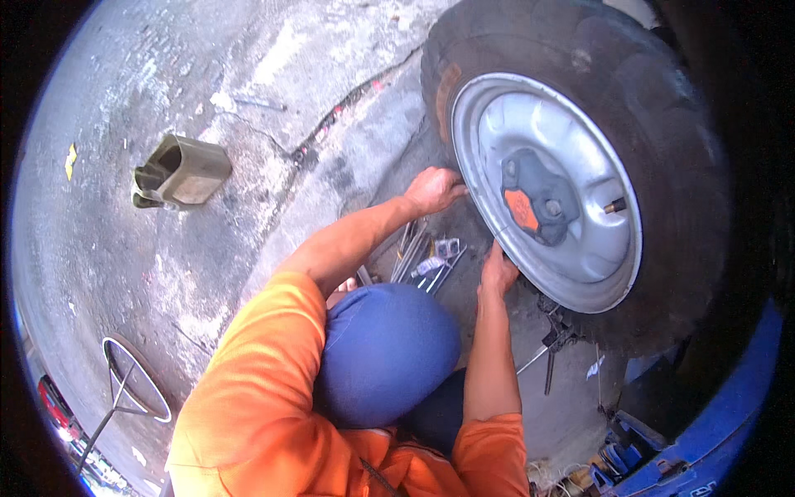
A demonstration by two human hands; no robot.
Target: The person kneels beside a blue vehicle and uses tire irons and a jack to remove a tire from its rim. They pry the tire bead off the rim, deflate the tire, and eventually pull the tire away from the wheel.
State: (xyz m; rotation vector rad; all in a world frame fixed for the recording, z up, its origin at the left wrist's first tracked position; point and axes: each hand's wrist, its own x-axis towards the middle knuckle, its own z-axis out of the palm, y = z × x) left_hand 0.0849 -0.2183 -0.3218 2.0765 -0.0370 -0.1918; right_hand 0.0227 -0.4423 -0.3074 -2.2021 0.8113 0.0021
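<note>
A large wheel (538,108) stands at the right, a dark tyre on a silver rim (590,228) with an orange-marked hub (522,209). At the rim's left edge is my left hand (434,190), its fingers curled against the wheel's edge. Lower down, my right hand (497,272) reaches up to the rim's lower left edge; its fingertips are hidden there. Below the wheel, dark metal parts (556,331) with a thin rod show near my right forearm.
Several metal tools (407,253) and a small clear package (447,248) lie on the ground between my arms. A cut-open olive container (197,171) sits at the left. A round metal hoop frame (139,377) stands lower left; a blue metal body (720,414) is lower right.
</note>
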